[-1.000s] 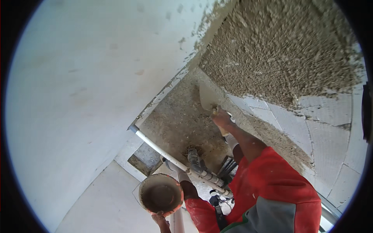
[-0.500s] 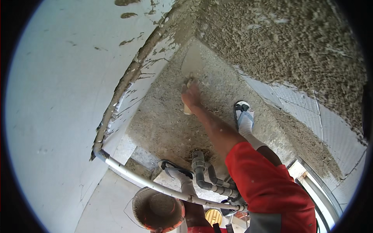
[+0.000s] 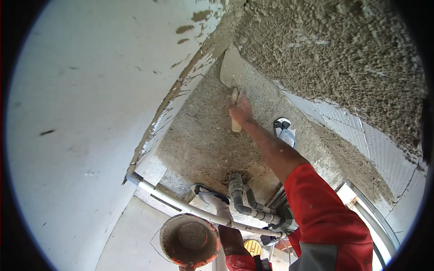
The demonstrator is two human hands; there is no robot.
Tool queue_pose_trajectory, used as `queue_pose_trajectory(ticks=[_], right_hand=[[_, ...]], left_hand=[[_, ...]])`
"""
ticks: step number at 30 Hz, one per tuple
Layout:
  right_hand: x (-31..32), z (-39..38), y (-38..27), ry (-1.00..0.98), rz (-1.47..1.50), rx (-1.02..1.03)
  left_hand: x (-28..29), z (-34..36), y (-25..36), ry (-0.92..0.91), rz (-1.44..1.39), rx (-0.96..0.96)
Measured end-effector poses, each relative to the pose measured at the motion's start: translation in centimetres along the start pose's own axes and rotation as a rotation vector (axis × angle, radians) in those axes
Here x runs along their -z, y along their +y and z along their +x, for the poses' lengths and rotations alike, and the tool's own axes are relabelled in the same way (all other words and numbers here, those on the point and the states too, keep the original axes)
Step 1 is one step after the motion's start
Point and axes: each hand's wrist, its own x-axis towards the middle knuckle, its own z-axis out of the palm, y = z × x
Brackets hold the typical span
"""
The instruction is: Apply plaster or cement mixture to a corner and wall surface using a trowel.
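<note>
My right hand (image 3: 240, 108) is closed around the pale wooden handle of a trowel (image 3: 232, 68). Its broad, mortar-coated blade lies flat at the floor's far corner, where the two walls meet. At the lower edge, the fingers of my left hand (image 3: 186, 267) grip the rim of an orange-red bucket (image 3: 212, 250). Grey mortar (image 3: 192, 235) coats the bucket's inside and lies at its bottom. Most of my left hand is hidden below the frame.
Grey pipes (image 3: 236, 189) rise from the floor. A white pipe (image 3: 181, 205) crosses in front of the bucket. Rough wet mortar covers the right wall (image 3: 325, 58); the left wall (image 3: 81, 113) is smooth and white. My sandalled feet (image 3: 284, 128) stand apart.
My right hand and the trowel have moved slightly to the right along the corner. The whole view has shifted a little. My left hand stays at the bucket's rim.
</note>
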Motion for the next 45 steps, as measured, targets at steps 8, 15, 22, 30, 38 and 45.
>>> queue_pose_trajectory(ticks=[8,15,22,30,38,45], right_hand=[[9.8,-7.9,1.0,-0.064,0.11,0.192],[24.7,-21.9,1.3,-0.43,-0.186,0.579],[36.6,-19.0,-13.3,-1.276,-0.548,0.199],[35.3,-14.8,-17.6,-0.598,-0.932,0.37],[28.3,-8.9,-12.9,-0.444,-0.776,0.418],[27.6,-5.5,-15.4,-0.108,-0.717,0.345]], left_hand=[[0.2,-0.1,3.6,0.252,-0.99,0.539],[0.6,-1.8,5.0,0.197,-0.831,0.382],[-0.2,-4.3,5.6,0.373,-1.216,0.433],[-2.9,-6.1,5.6,0.541,-1.338,0.342],[-7.0,-3.9,-2.7,0.415,-0.801,0.167],[-7.6,-3.5,-2.8,0.536,-0.943,0.031]])
